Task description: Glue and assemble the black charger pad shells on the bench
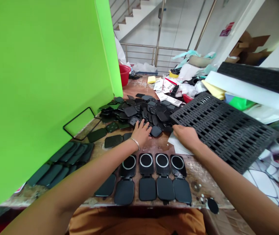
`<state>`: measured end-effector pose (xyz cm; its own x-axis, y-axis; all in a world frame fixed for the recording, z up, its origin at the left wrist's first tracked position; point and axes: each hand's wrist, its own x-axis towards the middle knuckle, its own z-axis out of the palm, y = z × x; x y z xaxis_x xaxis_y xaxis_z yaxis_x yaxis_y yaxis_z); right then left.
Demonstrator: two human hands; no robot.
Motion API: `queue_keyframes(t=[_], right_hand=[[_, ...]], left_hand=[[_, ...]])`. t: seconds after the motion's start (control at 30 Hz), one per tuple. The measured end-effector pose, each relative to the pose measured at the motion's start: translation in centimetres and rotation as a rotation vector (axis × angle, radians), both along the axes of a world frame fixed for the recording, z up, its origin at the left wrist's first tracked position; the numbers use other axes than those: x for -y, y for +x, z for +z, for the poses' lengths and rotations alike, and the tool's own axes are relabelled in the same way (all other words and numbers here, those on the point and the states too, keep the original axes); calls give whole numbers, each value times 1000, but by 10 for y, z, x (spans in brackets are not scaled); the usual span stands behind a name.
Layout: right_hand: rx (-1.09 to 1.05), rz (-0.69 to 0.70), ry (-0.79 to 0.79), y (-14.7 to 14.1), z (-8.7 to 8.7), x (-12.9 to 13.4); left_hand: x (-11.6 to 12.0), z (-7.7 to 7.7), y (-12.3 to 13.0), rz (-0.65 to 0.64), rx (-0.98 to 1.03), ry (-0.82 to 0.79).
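My left hand [141,132], fingers spread, rests at the near edge of a heap of flat black plates [139,109] with rounded corners. One plate [156,131] lies just right of its fingertips. My right hand [184,135] is closed beside the heap, at the left edge of a black slotted panel [217,127]. Whatever its fingers hold is hidden. Under that hand lies a white sheet [178,145]. Closer to me stands a row of hinged black two-part pieces [147,188], several with a white ring [146,160] on the upper part.
At left, stacked black plates [56,169] and a thin black frame [80,122] sit by a green partition [44,65]. A red tub [124,75] stands behind. White foam [247,88] and plastic bags crowd the right. A black disc [212,206] lies at the front edge.
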<state>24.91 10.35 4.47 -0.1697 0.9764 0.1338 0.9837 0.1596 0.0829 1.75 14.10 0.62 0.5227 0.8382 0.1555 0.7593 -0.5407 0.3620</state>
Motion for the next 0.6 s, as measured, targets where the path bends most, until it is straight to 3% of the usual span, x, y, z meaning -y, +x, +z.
queue_keyframes(t=[0.07,0.17,0.23,0.3,0.37,0.5,0.57,0.6], right_hand=[[-123,-90,170,8,18,9],[-620,-176,397,13,35,21],[-1068,-173,336,7,36,29],[-1478,-183,172,-9,30,37],[-1763,-191,23,-30,21,45],[-1943,-177,-230,-72,3,62],[-1850,-141,-333,-86,-3,69],[-1750,-107,-311,-90,-5,71]], left_hand=[[-1,3,2,9,126,-75],[2,13,4,45,366,-213],[10,22,5,87,557,-339],[23,32,6,127,760,-494],[40,39,4,147,953,-662],[68,45,-2,200,1258,-927],[75,44,-7,264,1381,-985],[77,44,-10,298,1432,-998]])
